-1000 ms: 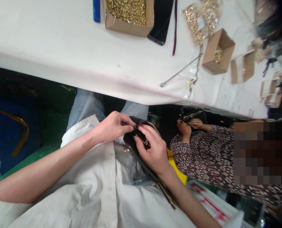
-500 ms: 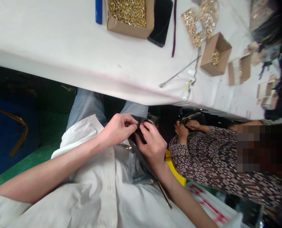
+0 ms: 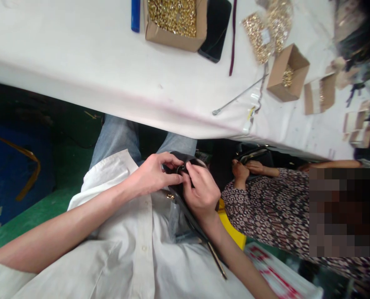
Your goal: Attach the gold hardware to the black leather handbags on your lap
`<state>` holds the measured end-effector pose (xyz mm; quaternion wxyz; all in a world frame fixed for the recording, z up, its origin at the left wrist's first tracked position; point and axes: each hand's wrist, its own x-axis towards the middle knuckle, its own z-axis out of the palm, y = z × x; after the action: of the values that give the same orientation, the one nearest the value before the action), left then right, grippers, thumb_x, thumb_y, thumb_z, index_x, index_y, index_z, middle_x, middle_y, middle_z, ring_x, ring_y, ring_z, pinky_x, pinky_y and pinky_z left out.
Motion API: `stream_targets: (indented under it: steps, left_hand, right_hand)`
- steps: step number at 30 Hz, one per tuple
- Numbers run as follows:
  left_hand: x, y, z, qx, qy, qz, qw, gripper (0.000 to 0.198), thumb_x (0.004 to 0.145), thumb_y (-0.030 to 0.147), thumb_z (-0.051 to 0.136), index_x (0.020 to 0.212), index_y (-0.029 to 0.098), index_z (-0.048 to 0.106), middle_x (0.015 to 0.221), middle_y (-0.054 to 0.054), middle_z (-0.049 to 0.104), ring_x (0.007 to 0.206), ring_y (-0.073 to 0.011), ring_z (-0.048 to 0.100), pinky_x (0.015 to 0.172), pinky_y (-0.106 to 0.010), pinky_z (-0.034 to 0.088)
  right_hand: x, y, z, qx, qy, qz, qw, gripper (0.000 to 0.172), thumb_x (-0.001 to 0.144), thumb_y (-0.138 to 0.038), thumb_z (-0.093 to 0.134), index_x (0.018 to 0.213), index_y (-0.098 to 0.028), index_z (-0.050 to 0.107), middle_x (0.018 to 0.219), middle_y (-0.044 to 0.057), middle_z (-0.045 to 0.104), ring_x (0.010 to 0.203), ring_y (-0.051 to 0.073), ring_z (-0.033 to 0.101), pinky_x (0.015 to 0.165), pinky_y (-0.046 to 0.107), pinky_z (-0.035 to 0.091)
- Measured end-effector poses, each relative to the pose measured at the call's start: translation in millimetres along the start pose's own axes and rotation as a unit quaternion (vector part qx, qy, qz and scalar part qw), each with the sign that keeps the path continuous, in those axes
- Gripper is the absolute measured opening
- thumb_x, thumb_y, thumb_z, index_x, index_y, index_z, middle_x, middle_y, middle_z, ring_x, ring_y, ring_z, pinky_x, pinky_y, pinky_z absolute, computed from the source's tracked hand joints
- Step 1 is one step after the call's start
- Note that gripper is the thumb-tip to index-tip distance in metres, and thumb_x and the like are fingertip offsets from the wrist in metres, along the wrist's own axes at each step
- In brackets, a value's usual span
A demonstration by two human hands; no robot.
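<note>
A black leather-like bag (image 3: 180, 195) with gold metal fittings lies across my lap, partly hidden by my hands. My left hand (image 3: 155, 172) holds its upper edge, thumb and forefinger set either side of a small dark part. From the other side, my right hand (image 3: 202, 189) pinches the same spot, its fingers wrapped over the bag. What lies between the fingertips is too small to make out. A gold clasp (image 3: 170, 196) hangs just below my left hand. Under my right forearm, a gold-edged strip (image 3: 216, 261) sticks out.
On the white table (image 3: 79, 54) stand a cardboard box (image 3: 172, 41) of gold pieces, a phone (image 3: 216, 31), a thin metal rod (image 3: 239, 95) and a smaller box (image 3: 280, 79). A co-worker's patterned sleeve (image 3: 266, 199) is close on my right. A blue bin (image 3: 10, 174) stands left.
My left thumb and forefinger have spread wider apart at the bag's edge. My right fingers have shifted slightly there. The whole view has slid a little to the right.
</note>
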<state>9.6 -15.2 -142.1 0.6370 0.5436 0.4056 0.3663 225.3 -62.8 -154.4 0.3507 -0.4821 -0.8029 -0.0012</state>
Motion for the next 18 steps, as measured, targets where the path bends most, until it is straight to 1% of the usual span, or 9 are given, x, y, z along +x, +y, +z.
stream_targets:
  steps: [3,6,10,13,18]
  left_hand:
    - [1,-2,0.7,-0.003,0.008,-0.007,1.0,0.038,0.08,0.019,0.089,0.117,0.019,0.086,0.111,-0.006,0.08,0.108,-0.0239,0.074,0.087,-0.031,0.057]
    - [4,-1,0.7,-0.01,0.007,0.0,1.0,0.036,0.079,0.016,0.088,0.115,0.017,0.086,0.109,-0.005,0.081,0.106,-0.0228,0.073,0.091,-0.032,0.057]
    - [5,1,0.1,-0.013,0.012,0.01,1.0,0.035,0.078,0.016,0.088,0.112,0.016,0.087,0.108,-0.005,0.081,0.102,-0.0224,0.073,0.092,-0.033,0.056]
    - [5,2,-0.5,-0.012,0.013,0.014,1.0,0.03,0.077,0.016,0.088,0.107,0.016,0.088,0.105,-0.006,0.081,0.1,-0.0233,0.074,0.091,-0.034,0.057]
    - [6,0,-3.4,-0.009,0.002,0.031,0.999,0.022,0.079,0.013,0.083,0.1,0.018,0.089,0.107,-0.007,0.081,0.105,-0.0251,0.075,0.097,-0.036,0.057]
  right_hand:
    - [2,-1,1,0.023,0.018,-0.001,1.0,0.041,0.107,-0.011,0.07,0.146,-0.025,0.069,0.124,0.013,0.08,0.113,0.03,0.079,0.104,0.05,0.067]
    - [4,-1,1,0.029,0.015,-0.015,0.999,0.035,0.106,-0.009,0.071,0.136,-0.026,0.073,0.12,0.011,0.082,0.11,0.029,0.08,0.101,0.049,0.068]
    - [5,1,2,0.016,0.018,-0.027,0.999,0.032,0.106,-0.01,0.071,0.134,-0.025,0.073,0.121,0.013,0.081,0.11,0.029,0.08,0.1,0.049,0.068]
    - [6,1,2,0.009,0.015,-0.038,0.999,0.03,0.105,-0.01,0.076,0.131,-0.023,0.073,0.118,0.014,0.081,0.109,0.029,0.08,0.1,0.048,0.068]
    - [13,2,-1,0.007,-0.009,-0.04,0.999,0.024,0.105,-0.012,0.078,0.126,-0.023,0.073,0.114,0.012,0.081,0.105,0.028,0.08,0.097,0.045,0.067]
